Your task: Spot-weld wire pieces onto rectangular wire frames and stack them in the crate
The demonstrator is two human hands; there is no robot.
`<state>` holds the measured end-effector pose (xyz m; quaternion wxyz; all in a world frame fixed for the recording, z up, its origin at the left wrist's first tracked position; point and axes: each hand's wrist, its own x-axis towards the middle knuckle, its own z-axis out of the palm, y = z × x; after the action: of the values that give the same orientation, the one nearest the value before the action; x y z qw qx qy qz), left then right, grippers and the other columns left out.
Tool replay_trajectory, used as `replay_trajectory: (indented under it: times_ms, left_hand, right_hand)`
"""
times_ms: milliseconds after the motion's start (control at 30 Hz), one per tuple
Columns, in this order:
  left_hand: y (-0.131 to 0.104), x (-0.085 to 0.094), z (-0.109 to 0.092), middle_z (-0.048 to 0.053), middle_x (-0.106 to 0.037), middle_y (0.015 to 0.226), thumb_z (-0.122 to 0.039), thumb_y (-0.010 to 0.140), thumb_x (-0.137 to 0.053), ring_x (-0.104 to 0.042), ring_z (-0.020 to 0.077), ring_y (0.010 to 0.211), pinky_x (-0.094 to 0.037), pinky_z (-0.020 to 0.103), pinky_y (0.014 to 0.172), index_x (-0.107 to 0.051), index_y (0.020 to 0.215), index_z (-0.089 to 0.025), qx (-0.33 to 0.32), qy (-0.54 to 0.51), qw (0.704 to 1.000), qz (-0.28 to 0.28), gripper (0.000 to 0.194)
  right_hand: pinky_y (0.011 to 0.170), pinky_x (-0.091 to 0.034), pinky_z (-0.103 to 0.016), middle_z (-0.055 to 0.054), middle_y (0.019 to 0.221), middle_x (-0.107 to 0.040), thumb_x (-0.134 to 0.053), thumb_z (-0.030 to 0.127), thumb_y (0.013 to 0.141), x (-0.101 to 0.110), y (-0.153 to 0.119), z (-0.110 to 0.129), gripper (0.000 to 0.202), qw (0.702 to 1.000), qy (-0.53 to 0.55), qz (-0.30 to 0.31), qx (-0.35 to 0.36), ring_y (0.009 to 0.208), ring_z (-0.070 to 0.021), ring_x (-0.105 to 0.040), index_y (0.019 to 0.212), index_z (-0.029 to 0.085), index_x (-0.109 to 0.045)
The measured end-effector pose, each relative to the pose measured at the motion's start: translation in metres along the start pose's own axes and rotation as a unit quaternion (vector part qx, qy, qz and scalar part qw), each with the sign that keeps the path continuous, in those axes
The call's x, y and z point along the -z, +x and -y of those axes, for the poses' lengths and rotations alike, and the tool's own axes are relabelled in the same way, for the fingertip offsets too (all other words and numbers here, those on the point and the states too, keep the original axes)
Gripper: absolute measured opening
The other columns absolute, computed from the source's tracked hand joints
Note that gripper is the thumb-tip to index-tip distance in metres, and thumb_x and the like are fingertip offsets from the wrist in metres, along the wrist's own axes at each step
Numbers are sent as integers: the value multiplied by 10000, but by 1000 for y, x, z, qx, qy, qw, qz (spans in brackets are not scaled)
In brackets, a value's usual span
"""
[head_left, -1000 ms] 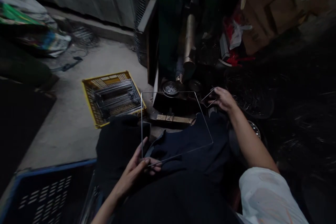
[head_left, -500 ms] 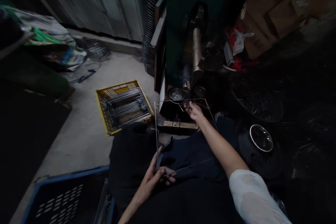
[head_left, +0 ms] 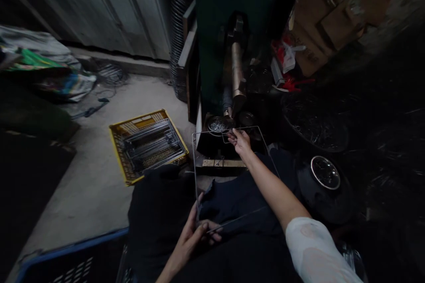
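- The left hand (head_left: 191, 235) has its grip around the near left corner of a rectangular wire frame (head_left: 195, 172), which is held above the person's lap.
- The right hand (head_left: 241, 142) pinches a small bent wire (head_left: 222, 137) at the frame's far side; whether they touch cannot be told.
- Just beyond sits a round dish (head_left: 217, 124) of small metal pieces.
- A yellow crate (head_left: 118, 158) containing wirework stands on the floor (head_left: 83, 177), left of the frame.
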<state>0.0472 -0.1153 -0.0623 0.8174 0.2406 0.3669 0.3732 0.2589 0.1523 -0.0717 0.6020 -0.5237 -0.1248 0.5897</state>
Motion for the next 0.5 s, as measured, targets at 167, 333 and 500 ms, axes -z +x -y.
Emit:
replay_trajectory:
  times_ms: [167, 333, 500]
  left_hand:
    - [2, -5, -2, 87, -715, 898, -450, 887, -578, -695, 244, 765, -486, 311, 643, 91, 1496, -344, -2, 27, 1000, 4, 911]
    - [3, -10, -1, 98, -717, 915, -463, 892, -558, -694, 245, 768, -491, 320, 668, 122, 1493, -317, -5, 39, 999, 11, 919]
    - [5, -11, 9, 82, -720, 860, -502, 865, -561, -678, 257, 721, -492, 367, 675, 104, 1491, -339, -20, 65, 998, 15, 928]
  right_hand:
    - [495, -546, -188, 34, 676, -696, -775, 260, 738, -2, -5, 7, 283, 999, 8, 2, 32, 574, -124, -693, 809, 196, -509]
    - [470, -540, -182, 40, 650, -682, -768, 258, 734, -5, -7, 17, 262, 998, 5, -22, 61, 550, -117, -681, 807, 191, -525]
    - [468, -548, -191, 50, 633, -671, -746, 227, 735, -7, -15, 29, 218, 995, 7, -20, 99, 538, -118, -676, 792, 189, -539]
